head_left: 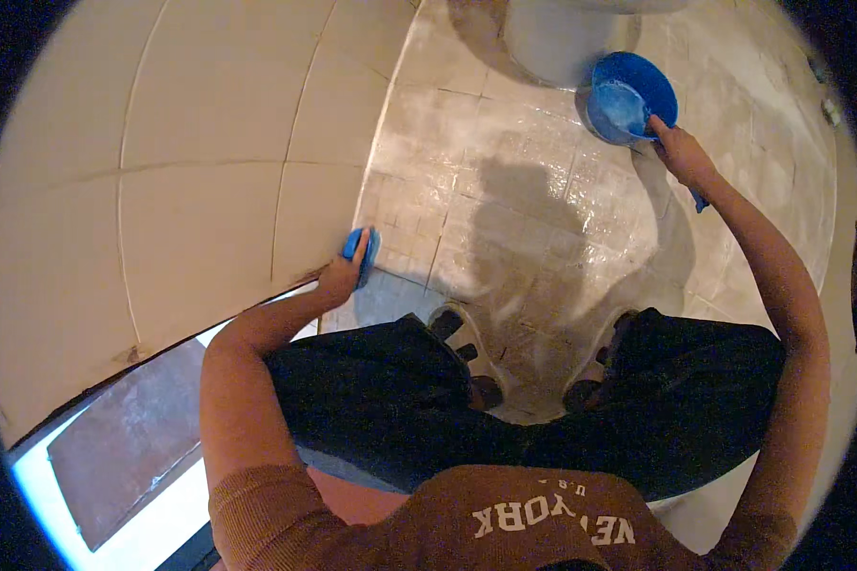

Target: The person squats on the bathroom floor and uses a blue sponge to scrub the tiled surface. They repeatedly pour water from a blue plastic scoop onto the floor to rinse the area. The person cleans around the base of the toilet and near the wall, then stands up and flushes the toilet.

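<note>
My left hand (341,277) grips a blue scrub brush (364,258) at the foot of the tiled wall, where the wall meets the wet tiled floor (521,178). Up and to the right, my right hand (680,153) holds a blue plastic dipper (635,96) by its handle, part of which shows below the fingers. The dipper is tilted, and some whitish, sudsy water lies inside it. It is beside the base of a white toilet bowl (557,39). The brush's underside is hidden.
The beige tiled wall (207,164) rises at the left. Sandalled feet stand on the floor between my bent knees. At the lower left is a doorway with a brown panel or mat (128,442). Small unclear objects lie at the far right edge.
</note>
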`<act>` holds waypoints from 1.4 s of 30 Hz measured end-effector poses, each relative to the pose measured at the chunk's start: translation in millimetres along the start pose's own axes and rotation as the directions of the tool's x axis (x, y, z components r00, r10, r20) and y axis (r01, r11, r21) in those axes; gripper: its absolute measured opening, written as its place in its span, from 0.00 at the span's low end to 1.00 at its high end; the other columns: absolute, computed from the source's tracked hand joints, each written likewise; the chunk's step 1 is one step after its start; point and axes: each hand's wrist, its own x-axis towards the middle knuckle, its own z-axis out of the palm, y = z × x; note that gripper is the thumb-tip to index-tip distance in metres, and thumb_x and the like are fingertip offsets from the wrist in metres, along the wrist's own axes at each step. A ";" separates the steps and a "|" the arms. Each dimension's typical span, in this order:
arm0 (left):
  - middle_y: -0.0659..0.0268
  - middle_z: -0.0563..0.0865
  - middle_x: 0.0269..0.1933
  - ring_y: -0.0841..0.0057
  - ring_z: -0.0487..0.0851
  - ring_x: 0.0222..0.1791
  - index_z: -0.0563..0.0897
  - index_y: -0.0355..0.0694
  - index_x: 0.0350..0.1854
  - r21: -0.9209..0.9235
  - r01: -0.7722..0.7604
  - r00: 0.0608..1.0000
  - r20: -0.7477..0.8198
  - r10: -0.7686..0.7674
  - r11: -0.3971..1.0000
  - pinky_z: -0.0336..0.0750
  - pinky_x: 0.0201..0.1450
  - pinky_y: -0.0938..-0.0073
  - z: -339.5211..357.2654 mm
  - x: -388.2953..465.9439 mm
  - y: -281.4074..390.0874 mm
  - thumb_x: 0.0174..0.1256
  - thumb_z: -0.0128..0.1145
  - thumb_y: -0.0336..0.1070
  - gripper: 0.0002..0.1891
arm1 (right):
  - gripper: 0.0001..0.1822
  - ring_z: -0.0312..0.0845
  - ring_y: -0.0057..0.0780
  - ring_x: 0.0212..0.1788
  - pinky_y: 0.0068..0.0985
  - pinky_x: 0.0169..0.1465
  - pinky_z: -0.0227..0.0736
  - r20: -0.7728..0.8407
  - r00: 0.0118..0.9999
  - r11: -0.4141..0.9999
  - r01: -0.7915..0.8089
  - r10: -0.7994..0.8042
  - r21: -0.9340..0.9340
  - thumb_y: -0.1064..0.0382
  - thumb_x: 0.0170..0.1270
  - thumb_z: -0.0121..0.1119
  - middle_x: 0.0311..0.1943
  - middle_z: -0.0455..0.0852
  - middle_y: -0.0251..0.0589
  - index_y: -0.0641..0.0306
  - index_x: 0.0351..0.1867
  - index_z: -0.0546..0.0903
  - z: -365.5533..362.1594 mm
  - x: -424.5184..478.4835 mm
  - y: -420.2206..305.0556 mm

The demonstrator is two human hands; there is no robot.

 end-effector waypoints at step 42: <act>0.51 0.85 0.37 0.56 0.85 0.35 0.46 0.65 0.72 -0.004 0.144 0.940 -0.313 -0.138 0.990 0.78 0.36 0.55 -113.1 172.7 18.2 0.55 0.57 0.31 0.45 | 0.20 0.76 0.39 0.17 0.33 0.16 0.73 0.068 0.995 0.984 -0.086 0.076 0.155 0.66 0.64 0.47 0.26 0.79 0.51 0.54 0.58 0.65 2.8 -1.1 0.2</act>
